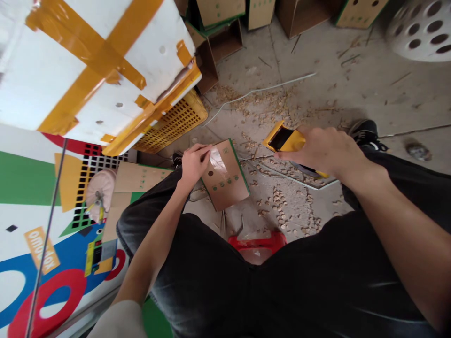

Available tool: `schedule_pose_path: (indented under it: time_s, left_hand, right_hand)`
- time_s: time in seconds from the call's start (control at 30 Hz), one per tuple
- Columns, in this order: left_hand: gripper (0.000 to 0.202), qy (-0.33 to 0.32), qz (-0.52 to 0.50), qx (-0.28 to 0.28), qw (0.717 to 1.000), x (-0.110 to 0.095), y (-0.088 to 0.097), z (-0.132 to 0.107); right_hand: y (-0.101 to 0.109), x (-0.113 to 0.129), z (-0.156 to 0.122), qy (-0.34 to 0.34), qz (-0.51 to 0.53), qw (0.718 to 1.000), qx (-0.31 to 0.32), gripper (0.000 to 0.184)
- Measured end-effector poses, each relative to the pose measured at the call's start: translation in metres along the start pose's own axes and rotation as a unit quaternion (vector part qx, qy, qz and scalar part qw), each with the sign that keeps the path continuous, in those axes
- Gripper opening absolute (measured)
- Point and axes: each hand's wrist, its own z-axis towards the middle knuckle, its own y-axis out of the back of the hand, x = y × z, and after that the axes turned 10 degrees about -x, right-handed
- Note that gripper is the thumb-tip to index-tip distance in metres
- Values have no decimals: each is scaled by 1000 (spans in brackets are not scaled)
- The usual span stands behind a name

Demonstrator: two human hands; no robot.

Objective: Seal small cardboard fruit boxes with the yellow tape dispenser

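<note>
While our left hand [195,165] pinches a cardboard panel [229,183] by its upper edge, our right hand [322,150] clenches a yellow-handled tool [284,139].
Both arms reach forward — the panel looks light and fairly stiff, easily held at the edge — just past our knees, above a concrete floor [352,94] strewn with wood chips [282,202].

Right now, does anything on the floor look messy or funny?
Yes: small tan scraps lie scattered across the concrete floor, around the cardboard panel under the left hand. They look spilled, not put away.
</note>
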Motion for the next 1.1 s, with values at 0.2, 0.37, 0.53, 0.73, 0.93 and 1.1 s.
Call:
schedule_pose_path:
  time_s: [0.2,0.37,0.53,0.73,0.93,1.1]
  left_hand:
    - [49,-57,60,26,996,-5,-2,-1]
    - [51,-40,44,71,996,-3,-7,-3]
    - [48,-56,37,64,996,-4,-11,-6]
    - [40,-7,52,42,998,6,-11,-2]
    - [42,-2,47,41,998,5,-7,0]
    - [65,-24,70,85,994,-4,2,4]
  right_hand:
    - [5,2,-1,6,8,1000,14,83]
    - [5,2,0,3,7,1000,10,80]
    - [4,1,0,5,9,1000,12,78]
    - [3,0,0,5,12,1000,9,85]
    - [1,-2,1,7,1,1000,12,87]
    - [6,1,-2,5,5,1000,22,75]
